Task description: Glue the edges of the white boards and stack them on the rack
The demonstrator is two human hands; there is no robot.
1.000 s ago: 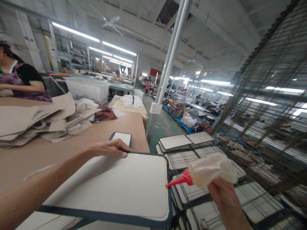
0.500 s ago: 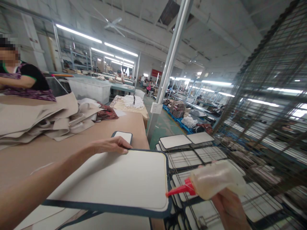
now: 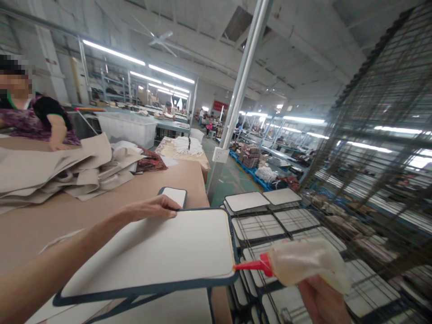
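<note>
My left hand (image 3: 153,209) pinches the far edge of a white panel (image 3: 162,252) with rounded corners and a dark blue border. The panel is held tilted above similar panels (image 3: 162,310) lying on the table. My right hand (image 3: 322,299) is wrapped around a soft translucent squeeze bottle (image 3: 308,263) with yellowish contents, lying nearly sideways. Its red nozzle (image 3: 251,265) points left, the tip at the panel's near right corner. A thin yellowish line runs along the panel's right edge. Beyond my left hand lies a smaller blue-edged piece (image 3: 175,196).
Wire racks (image 3: 283,220) holding several white panels stand low on the right, below a raised wire rack (image 3: 381,85). Beige cut pieces (image 3: 57,166) are heaped on the brown table (image 3: 182,173). A metal post (image 3: 232,99) rises ahead. A co-worker (image 3: 40,112) is at the left.
The panel has turned slightly and its right end has shifted left. The nozzle tip now sits at its near corner. The co-worker's arm has come down toward the table.
</note>
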